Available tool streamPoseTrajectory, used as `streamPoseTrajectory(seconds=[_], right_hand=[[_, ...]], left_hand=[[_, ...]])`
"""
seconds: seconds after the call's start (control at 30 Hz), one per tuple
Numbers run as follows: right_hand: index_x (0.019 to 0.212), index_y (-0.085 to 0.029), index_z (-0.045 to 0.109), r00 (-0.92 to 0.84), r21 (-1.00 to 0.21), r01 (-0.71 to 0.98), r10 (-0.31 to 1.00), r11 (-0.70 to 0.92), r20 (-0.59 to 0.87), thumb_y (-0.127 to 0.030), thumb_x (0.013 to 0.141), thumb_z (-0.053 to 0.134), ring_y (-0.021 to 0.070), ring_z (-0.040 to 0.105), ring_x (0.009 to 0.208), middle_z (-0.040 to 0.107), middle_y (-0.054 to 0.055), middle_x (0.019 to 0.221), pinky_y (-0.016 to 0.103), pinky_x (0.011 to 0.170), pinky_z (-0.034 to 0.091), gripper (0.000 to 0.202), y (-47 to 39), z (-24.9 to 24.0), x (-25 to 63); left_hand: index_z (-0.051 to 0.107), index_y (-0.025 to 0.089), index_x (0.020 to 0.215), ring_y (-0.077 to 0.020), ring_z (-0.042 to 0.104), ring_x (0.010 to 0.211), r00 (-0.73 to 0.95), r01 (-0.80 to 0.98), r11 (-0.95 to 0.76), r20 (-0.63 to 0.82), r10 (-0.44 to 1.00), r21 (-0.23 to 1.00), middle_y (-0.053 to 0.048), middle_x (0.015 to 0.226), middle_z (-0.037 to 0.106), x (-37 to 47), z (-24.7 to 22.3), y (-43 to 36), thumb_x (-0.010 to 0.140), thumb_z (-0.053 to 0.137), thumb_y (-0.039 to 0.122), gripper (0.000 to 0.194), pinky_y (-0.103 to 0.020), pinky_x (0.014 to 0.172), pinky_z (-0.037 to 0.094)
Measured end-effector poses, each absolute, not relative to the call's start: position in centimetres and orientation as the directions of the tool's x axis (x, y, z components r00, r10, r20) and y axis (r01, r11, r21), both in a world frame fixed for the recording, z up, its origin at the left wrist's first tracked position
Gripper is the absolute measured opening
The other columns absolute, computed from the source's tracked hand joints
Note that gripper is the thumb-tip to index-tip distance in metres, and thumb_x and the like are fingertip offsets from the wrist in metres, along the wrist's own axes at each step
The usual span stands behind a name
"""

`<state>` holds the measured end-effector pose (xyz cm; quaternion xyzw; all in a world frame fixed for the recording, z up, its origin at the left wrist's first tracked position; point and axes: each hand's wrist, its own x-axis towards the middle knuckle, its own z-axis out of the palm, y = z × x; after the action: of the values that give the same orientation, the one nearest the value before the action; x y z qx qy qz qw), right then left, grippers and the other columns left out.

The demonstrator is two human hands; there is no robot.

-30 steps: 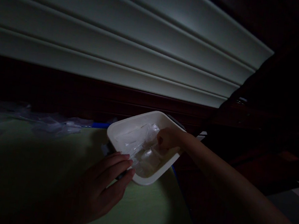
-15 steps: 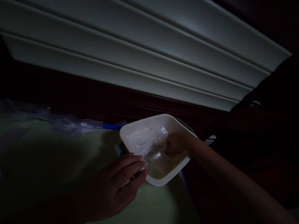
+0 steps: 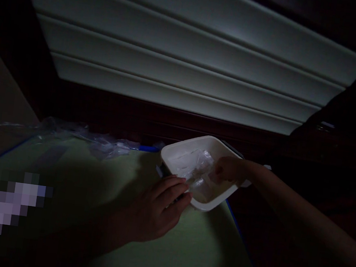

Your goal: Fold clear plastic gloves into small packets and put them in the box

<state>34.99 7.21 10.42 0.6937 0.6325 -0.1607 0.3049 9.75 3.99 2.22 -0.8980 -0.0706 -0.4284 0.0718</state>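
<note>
A white plastic container with rounded corners and dark side clips stands on the pale green surface. Inside it lie clear plastic bags, crinkled and shiny; what is in them is too dim to tell. My left hand grips the near left rim, its fingers over the edge and clip. Within the container, my right hand is closed beside the bags, coming in over the right side. Its fingertips are in shadow, so whatever they pinch is hidden.
Crumpled clear plastic lies along the back edge of the pale green surface, which has blue edging. Behind rises a dark wooden frame with white slatted panels. A pixelated patch covers the lower left. The right side is very dark.
The whole view has shifted, so the container and both hands appear farther right and slightly higher. My left hand stays on the rim, and my right hand stays closed inside the container.
</note>
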Motion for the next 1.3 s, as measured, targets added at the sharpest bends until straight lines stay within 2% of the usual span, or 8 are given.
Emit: streamPoseTrajectory(seconds=[0.2, 0.27, 0.4, 0.57, 0.7, 0.87, 1.1, 1.3], right_hand=[[0.114, -0.015, 0.058, 0.177, 0.31, 0.949, 0.9, -0.05, -0.399, -0.031, 0.091, 0.057, 0.0209, 0.062, 0.095, 0.06, 0.008, 0.114, 0.039, 0.08, 0.053, 0.028, 6.8, 11.3, 35.1], [0.104, -0.01, 0.063, 0.179, 0.341, 0.937, 0.94, -0.073, -0.29, -0.022, 0.094, 0.05, 0.0214, 0.064, 0.091, 0.065, 0.013, 0.104, 0.035, 0.077, 0.051, 0.02, 6.5, 11.9, 34.8], [0.098, -0.005, 0.065, 0.134, 0.38, 0.919, 0.99, -0.104, -0.053, -0.012, 0.094, 0.033, 0.0295, 0.067, 0.089, 0.068, 0.022, 0.098, 0.035, 0.071, 0.047, 0.034, 4.8, 13.6, 32.2], [0.107, -0.012, 0.062, -0.09, 0.289, 0.957, 0.973, 0.026, 0.211, -0.015, 0.093, 0.035, 0.0281, 0.067, 0.086, 0.069, 0.018, 0.104, 0.033, 0.068, 0.045, 0.031, 1.8, 14.7, 25.8], [0.103, -0.017, 0.063, -0.268, 0.163, 0.957, 0.947, 0.24, 0.176, -0.018, 0.093, 0.04, 0.0243, 0.066, 0.084, 0.069, 0.014, 0.102, 0.028, 0.067, 0.045, 0.025, 0.1, 13.5, 20.5], [0.103, -0.015, 0.063, -0.473, 0.017, 0.881, 0.879, 0.473, 0.06, -0.01, 0.091, 0.039, 0.0223, 0.066, 0.088, 0.067, 0.014, 0.104, 0.027, 0.071, 0.046, 0.027, 0.9, 10.3, 14.6], [0.107, -0.017, 0.063, -0.548, -0.067, 0.834, 0.836, 0.547, 0.006, -0.014, 0.093, 0.043, 0.0205, 0.063, 0.1, 0.066, 0.012, 0.108, 0.026, 0.082, 0.047, 0.024, 6.6, 6.5, 7.9], [0.118, -0.017, 0.055, -0.615, -0.158, 0.782, 0.787, 0.603, -0.039, -0.032, 0.091, 0.056, 0.0213, 0.06, 0.099, 0.058, 0.008, 0.119, 0.043, 0.083, 0.052, 0.031, 11.7, 4.3, 3.9]], left_hand=[[0.053, 0.004, 0.116, -0.0277, 0.049, 0.119, 0.704, 0.23, -0.969, 0.702, 0.103, -0.088, -0.017, 0.119, 0.058, 9.0, 3.1, 3.4, 0.088, 0.048, 0.012, 0.029, -0.041, 0.101, 0.047], [0.052, 0.004, 0.12, -0.0275, 0.046, 0.123, 0.735, 0.262, -0.958, 0.668, 0.119, -0.118, -0.017, 0.126, 0.055, 8.1, 3.4, 2.7, 0.09, 0.045, 0.013, 0.033, -0.04, 0.102, 0.046], [0.055, 0.004, 0.118, -0.0268, 0.048, 0.123, 0.765, 0.325, -0.931, 0.624, 0.157, -0.163, -0.016, 0.126, 0.057, 5.1, 3.7, 0.8, 0.091, 0.041, 0.013, 0.031, -0.04, 0.103, 0.046], [0.058, 0.005, 0.113, -0.027, 0.053, 0.117, 0.757, 0.437, -0.895, 0.574, 0.312, -0.09, -0.017, 0.119, 0.061, -0.5, 2.5, -1.5, 0.09, 0.042, 0.013, 0.029, -0.04, 0.095, 0.051], [0.059, 0.008, 0.113, -0.0257, 0.057, 0.112, 0.731, 0.547, -0.835, 0.523, 0.438, -0.067, -0.015, 0.118, 0.062, -5.5, 0.5, -2.5, 0.089, 0.043, 0.012, 0.029, -0.04, 0.09, 0.054], [0.057, 0.01, 0.115, -0.0217, 0.059, 0.111, 0.69, 0.623, -0.782, 0.48, 0.542, -0.012, -0.014, 0.117, 0.063, -9.4, -0.8, -2.8, 0.088, 0.047, 0.012, 0.029, -0.037, 0.093, 0.052], [0.06, 0.013, 0.109, -0.0215, 0.056, 0.114, 0.662, 0.619, -0.769, 0.419, 0.621, 0.16, -0.01, 0.119, 0.063, -10.1, -1.9, -2.2, 0.085, 0.051, 0.015, 0.026, -0.036, 0.095, 0.05], [0.06, 0.015, 0.109, -0.0215, 0.055, 0.115, 0.658, 0.614, -0.756, 0.382, 0.649, 0.227, -0.008, 0.119, 0.062, -10.2, -2.1, -2.2, 0.086, 0.052, 0.019, 0.025, -0.037, 0.098, 0.047]])
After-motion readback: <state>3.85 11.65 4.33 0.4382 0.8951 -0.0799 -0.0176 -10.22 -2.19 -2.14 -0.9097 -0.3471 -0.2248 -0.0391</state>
